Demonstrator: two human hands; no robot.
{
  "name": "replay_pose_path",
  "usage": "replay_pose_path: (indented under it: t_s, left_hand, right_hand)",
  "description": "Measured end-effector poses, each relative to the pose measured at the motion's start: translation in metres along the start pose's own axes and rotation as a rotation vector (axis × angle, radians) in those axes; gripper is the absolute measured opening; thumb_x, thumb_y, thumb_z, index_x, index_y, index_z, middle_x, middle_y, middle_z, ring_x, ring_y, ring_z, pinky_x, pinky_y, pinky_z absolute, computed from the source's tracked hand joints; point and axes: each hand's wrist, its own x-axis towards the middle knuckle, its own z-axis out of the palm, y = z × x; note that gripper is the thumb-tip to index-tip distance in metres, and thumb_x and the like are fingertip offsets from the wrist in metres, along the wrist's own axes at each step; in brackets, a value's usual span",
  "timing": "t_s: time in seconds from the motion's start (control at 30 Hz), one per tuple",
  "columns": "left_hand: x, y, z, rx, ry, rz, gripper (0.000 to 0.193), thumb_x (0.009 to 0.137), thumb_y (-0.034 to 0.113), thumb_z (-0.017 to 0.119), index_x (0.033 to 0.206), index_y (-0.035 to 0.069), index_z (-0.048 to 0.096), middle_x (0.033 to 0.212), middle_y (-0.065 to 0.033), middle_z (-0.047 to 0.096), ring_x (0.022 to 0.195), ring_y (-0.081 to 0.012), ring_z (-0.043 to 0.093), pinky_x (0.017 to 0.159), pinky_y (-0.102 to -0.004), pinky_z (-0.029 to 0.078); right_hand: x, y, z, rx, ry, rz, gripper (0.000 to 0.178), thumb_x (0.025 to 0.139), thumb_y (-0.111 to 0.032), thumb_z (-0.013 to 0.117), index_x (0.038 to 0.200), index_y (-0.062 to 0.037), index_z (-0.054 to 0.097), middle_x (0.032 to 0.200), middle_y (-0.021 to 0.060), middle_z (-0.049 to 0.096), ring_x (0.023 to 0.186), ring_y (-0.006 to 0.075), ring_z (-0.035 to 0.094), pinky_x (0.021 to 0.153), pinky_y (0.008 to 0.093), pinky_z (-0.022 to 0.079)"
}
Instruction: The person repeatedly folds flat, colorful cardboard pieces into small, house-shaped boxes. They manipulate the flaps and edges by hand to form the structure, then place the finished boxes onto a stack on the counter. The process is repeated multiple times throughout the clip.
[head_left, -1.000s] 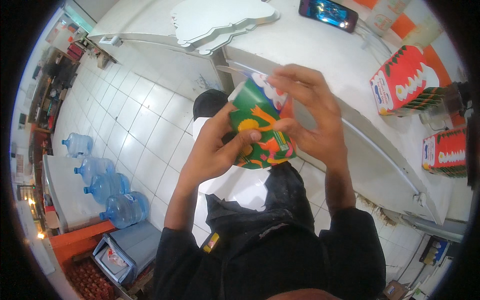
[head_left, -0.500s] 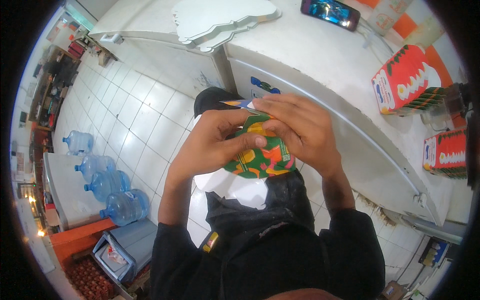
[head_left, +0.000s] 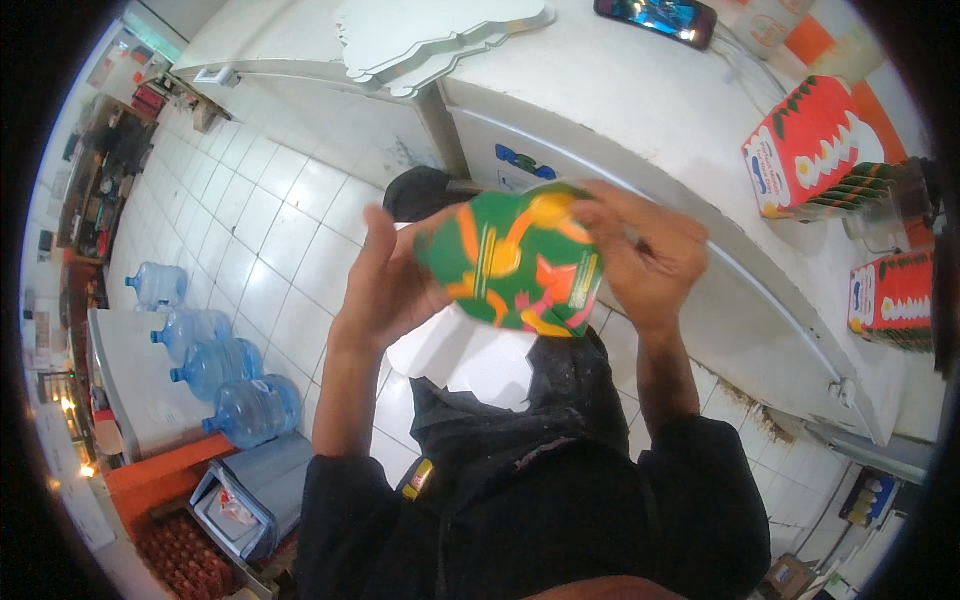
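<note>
A green cardboard sleeve [head_left: 535, 260] with orange, yellow and pink shapes is held up over my lap, slightly blurred. My right hand [head_left: 650, 255] pinches its right edge between thumb and bent fingers. At the left edge, my left hand [head_left: 385, 285] is open, palm toward the card and thumb stretched up away from it; some of its fingers are hidden behind the card. White die-cut card blanks [head_left: 475, 360] lie on my lap below.
Ahead on the white counter [head_left: 590, 110] lie a stack of white card blanks [head_left: 430, 40] and a phone [head_left: 660, 20]. To the right stand red printed sleeves [head_left: 815, 150] and another red stack [head_left: 895, 300]. Blue water bottles [head_left: 255, 410] and a grey bin [head_left: 245, 495] are at left.
The cardboard sleeve has turned so its patterned face lies flat toward me. My left thumb has let go and lifted away; my right hand has shifted right to the card's edge.
</note>
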Motion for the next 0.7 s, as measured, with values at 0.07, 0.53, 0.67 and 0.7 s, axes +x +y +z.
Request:
replay_pose_path:
  t_s: [0.07,0.53,0.67,0.7]
  left_hand:
    - [-0.010,-0.006,-0.008,0.488,0.071,0.107,0.067,0.082,0.047,0.068,0.125,-0.002,0.054,0.117,-0.0142,0.063,0.107,-0.0219,0.062,0.094,-0.0348,0.049]
    - [0.018,-0.002,0.039,0.879,0.421,0.238,0.023,0.085,0.008,0.070,0.104,-0.006,0.066,0.089,-0.0102,0.070,0.079,-0.0153,0.067,0.073,-0.0287,0.057]
    - [0.024,-0.007,0.042,0.938,0.456,0.281,0.023,0.085,0.005,0.069,0.105,-0.008,0.066,0.090,-0.0102,0.070,0.079,-0.0136,0.065,0.074,-0.0265,0.055]
    - [0.024,-0.007,0.042,0.953,0.453,0.270,0.023,0.085,0.004,0.069,0.104,-0.008,0.066,0.090,-0.0102,0.070,0.080,-0.0134,0.065,0.074,-0.0262,0.055]
  right_hand:
    - [0.002,0.001,0.001,-0.076,0.157,-0.101,0.015,0.078,-0.004,0.074,0.092,0.0020,0.072,0.080,0.0108,0.072,0.064,0.0158,0.068,0.061,0.0238,0.052]
    - [0.002,0.025,0.017,0.245,-0.143,-0.091,0.028,0.078,-0.010,0.075,0.104,-0.0036,0.066,0.121,0.0163,0.063,0.110,0.0300,0.062,0.091,0.0345,0.050]
    - [0.002,0.008,0.017,0.157,-0.128,0.146,0.040,0.080,-0.008,0.074,0.117,-0.0039,0.060,0.125,0.0160,0.060,0.116,0.0308,0.059,0.096,0.0328,0.047]
    - [0.003,0.008,0.016,0.129,-0.160,0.104,0.042,0.081,-0.009,0.072,0.120,-0.0048,0.057,0.125,0.0159,0.059,0.116,0.0322,0.058,0.097,0.0358,0.046]
